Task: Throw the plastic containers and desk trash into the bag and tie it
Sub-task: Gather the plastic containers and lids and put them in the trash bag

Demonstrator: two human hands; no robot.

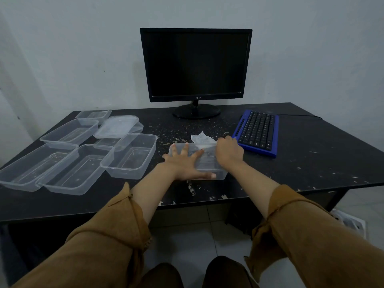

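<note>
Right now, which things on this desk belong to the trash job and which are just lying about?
For the job: centre container, open containers at left, stack of lids, white scrap.
Just lying about: monitor, keyboard.

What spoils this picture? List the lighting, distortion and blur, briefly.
Head view: dim, flat, bluish light, only soft shadows; head view: wide-angle distortion bows the desk edges and stretches the sleeves near the bottom; head view: no glare on the dark monitor; head view: the clear container touched by the left hand and right hand looks soft, its outline faint.
</note>
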